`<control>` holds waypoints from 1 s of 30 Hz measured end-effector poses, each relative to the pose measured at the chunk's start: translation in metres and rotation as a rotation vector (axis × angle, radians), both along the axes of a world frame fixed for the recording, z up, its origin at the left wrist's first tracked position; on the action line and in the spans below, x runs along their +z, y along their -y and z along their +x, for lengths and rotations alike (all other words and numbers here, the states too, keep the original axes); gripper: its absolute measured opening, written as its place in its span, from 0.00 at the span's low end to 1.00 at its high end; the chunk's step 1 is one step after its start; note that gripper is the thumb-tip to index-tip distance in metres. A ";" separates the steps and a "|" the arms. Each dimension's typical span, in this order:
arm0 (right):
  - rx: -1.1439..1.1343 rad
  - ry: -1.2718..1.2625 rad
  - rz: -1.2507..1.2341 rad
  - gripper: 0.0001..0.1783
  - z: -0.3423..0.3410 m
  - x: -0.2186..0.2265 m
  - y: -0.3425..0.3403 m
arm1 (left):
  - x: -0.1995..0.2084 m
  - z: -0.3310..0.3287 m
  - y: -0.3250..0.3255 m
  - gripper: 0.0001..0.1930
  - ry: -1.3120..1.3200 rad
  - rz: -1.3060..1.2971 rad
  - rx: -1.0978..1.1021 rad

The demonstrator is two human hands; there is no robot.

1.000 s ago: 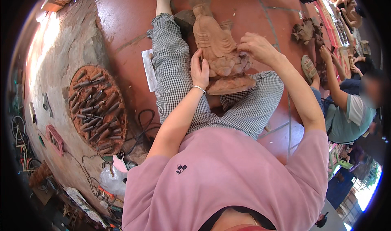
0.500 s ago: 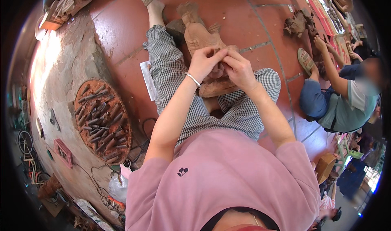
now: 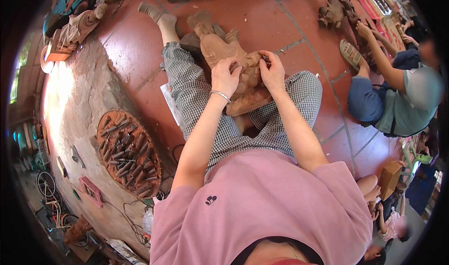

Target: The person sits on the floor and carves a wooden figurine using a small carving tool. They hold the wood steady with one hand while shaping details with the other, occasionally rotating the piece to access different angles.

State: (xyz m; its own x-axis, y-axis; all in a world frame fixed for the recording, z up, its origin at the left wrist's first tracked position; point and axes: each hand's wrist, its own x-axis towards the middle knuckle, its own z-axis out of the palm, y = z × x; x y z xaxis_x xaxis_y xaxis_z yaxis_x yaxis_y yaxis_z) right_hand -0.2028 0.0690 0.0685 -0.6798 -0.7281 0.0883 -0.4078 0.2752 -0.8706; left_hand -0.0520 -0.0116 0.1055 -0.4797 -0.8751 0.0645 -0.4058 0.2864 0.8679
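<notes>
A carved wooden figure lies between my legs, its thick rounded base towards me. My left hand rests over the figure's middle, fingers loosely bent and thumb tip a little apart from them. On its right side is my right hand, thumb and fingers apart, fingertips at the wood's edge. Nothing can be made out in either hand. Part of the carving under the hands is hidden.
On the worn slab at left, an oval bed of reddish sawdust carries several carving chisels. A dark block stands beside the figure. At right a person sits by another dark carving. Cables trail at lower left.
My hands, together over the figure before, have drawn apart, the right one moving to its right edge. The whole view has shifted slightly.
</notes>
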 end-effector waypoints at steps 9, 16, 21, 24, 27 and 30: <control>0.069 -0.092 0.132 0.19 0.001 -0.010 0.008 | -0.008 -0.015 0.004 0.08 0.213 -0.228 0.019; 0.068 -0.025 0.201 0.20 -0.004 -0.007 0.017 | -0.028 -0.028 0.006 0.07 0.314 -0.292 0.046; 0.080 -0.030 0.207 0.19 -0.001 0.000 0.019 | -0.021 -0.036 0.013 0.07 0.345 -0.359 0.118; 0.083 -0.023 0.212 0.19 -0.003 0.004 0.015 | -0.014 -0.044 0.014 0.06 0.455 -0.391 0.126; 0.071 -0.039 0.204 0.20 -0.007 -0.007 0.015 | -0.009 -0.030 0.004 0.07 0.406 -0.240 0.099; 0.071 -0.014 0.241 0.20 -0.003 0.002 0.017 | -0.011 -0.024 0.007 0.08 0.285 -0.171 0.039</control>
